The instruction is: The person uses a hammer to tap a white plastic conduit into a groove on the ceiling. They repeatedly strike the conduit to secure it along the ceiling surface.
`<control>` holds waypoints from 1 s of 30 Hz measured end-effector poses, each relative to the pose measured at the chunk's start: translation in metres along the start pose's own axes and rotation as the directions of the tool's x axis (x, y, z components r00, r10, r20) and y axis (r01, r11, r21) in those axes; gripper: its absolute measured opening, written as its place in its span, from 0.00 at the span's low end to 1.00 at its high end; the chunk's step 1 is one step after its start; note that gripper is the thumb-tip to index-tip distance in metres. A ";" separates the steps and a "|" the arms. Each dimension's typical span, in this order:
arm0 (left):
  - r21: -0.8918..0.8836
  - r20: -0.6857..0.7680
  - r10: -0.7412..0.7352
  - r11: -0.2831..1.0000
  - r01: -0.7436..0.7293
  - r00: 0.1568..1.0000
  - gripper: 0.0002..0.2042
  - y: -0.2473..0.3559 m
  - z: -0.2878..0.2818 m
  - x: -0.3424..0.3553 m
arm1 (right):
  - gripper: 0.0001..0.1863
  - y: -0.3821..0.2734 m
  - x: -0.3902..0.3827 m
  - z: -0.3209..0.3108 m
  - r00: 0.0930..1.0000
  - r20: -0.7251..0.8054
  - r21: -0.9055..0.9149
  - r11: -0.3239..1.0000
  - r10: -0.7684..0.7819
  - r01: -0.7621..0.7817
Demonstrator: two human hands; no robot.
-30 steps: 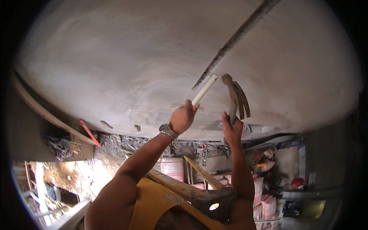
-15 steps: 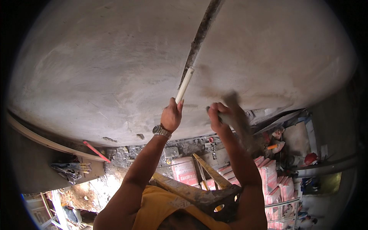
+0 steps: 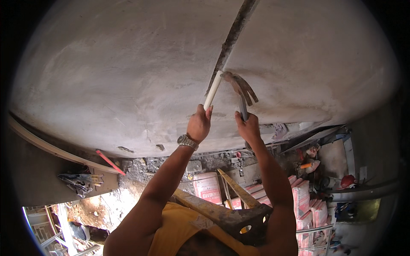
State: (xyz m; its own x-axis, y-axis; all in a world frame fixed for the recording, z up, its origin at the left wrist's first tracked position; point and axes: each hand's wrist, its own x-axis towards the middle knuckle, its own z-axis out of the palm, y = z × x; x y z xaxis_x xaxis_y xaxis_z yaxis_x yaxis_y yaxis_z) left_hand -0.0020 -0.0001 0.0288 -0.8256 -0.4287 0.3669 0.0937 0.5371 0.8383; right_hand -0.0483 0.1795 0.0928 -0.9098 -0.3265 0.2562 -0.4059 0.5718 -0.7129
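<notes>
My left hand (image 3: 198,123), with a metal wristwatch, is closed on a white cylindrical piece (image 3: 212,89), whose far end lies at a dark, rough groove (image 3: 232,32) running up the grey plastered wall (image 3: 128,64). My right hand (image 3: 248,127) grips a claw hammer (image 3: 242,88) by its grey shaft. The rusty hammer head is at the far end of the white piece, close against it or touching. Whatever tip the white piece may have is hidden.
Below are a yellow stepladder (image 3: 234,187) close to my body, stacked pink-and-white sacks (image 3: 303,196), rubble (image 3: 145,170) along the wall's foot, a red bar (image 3: 110,160) and dark cloth (image 3: 77,182) at left, and a red object (image 3: 348,181) at right.
The hammer, blurred and swung aside half a second ago, is now up at the white piece's end. My left hand and the white piece moved left, then slightly right and up in the picture.
</notes>
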 end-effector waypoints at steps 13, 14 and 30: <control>0.014 -0.031 -0.038 0.999 0.039 0.999 0.16 0.004 0.006 0.000 | 0.20 -0.033 -0.001 -0.006 0.999 0.015 0.029 0.999 0.032 -0.033; 0.001 -0.039 -0.031 1.000 0.031 0.999 0.16 0.007 0.008 0.000 | 0.20 -0.026 -0.002 -0.003 0.994 -0.077 0.056 0.995 -0.072 0.077; 0.057 0.165 0.066 0.995 -0.077 0.984 0.12 0.018 -0.021 -0.030 | 0.19 -0.009 -0.021 -0.005 0.985 -0.163 0.394 0.912 -0.049 0.110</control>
State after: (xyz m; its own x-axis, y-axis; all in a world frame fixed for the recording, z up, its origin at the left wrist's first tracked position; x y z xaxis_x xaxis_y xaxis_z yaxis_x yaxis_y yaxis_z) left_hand 0.0358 0.0071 0.0414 -0.8978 -0.2667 0.3504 0.1248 0.6089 0.7833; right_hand -0.0256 0.1853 0.0969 -0.8909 -0.2265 0.3937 -0.4367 0.1888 -0.8796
